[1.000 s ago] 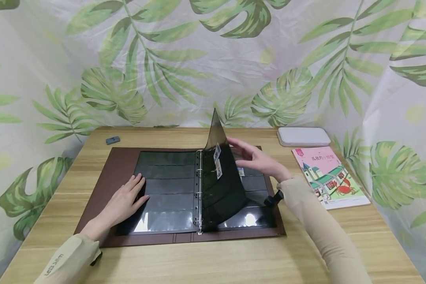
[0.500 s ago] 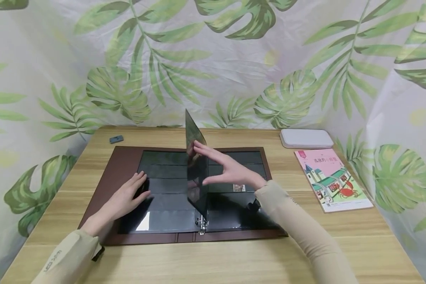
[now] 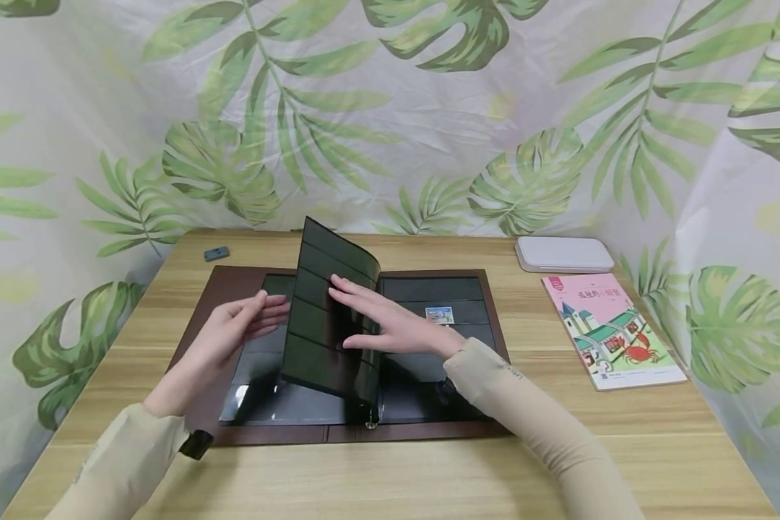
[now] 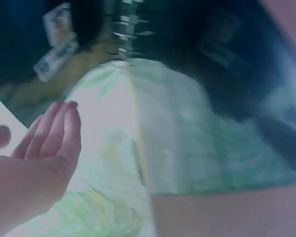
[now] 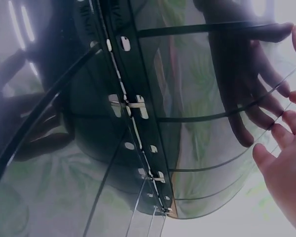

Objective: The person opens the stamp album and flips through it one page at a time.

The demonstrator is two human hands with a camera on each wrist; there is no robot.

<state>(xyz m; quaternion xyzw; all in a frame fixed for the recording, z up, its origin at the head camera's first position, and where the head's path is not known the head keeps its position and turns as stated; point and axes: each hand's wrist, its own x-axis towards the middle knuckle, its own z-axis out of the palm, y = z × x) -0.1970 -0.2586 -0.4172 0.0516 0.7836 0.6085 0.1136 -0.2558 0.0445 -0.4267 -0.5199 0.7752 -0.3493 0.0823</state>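
Binder [image 3: 230,280] lies open on the table [image 3: 351,477], its raised page [image 3: 313,325] in the way between the straight-fingered left hand [image 3: 227,325] and the spread right hand [image 3: 393,321] against it, book [image 3: 614,332] and case [image 3: 564,254] to the binder's right, bluish block [image 3: 217,253] behind.

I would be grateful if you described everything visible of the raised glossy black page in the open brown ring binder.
The raised glossy black page looks like plastic, with horizontal lines dividing it into pocket-like strips. It stands up from the centre of the open brown ring binder, slightly curved and leaning toward the left cover. The right hand rests extended fingers on its right-hand face; the left hand is close to its free edge, but whether they touch is unclear.
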